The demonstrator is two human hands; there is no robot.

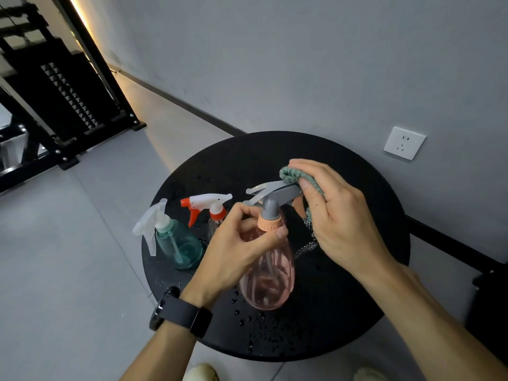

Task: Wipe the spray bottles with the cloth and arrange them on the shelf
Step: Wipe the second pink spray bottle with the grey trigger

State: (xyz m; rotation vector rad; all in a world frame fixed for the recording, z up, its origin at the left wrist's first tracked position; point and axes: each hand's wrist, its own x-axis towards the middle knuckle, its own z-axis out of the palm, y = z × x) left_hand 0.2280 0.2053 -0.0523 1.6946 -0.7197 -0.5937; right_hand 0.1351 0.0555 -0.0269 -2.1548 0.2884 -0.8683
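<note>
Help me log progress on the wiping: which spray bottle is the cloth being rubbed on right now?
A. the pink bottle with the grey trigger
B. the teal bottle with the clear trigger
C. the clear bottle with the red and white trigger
A: the right hand presses the green cloth on the grey trigger head of the pink bottle, which the left hand grips at the neck.

Three spray bottles, one cloth, one table, my two hands.

I count three spray bottles: the pink bottle (270,276) nearest me, the teal bottle (180,244) at the left, and the clear bottle with the red-and-white trigger (209,209) between them, a little farther off. One green cloth (295,176). One round black table (357,284) under all of it. My left hand (236,243) and my right hand (338,213) make two. One black watch (178,312) on my left wrist. One white wall socket (404,143) at far right.
</note>
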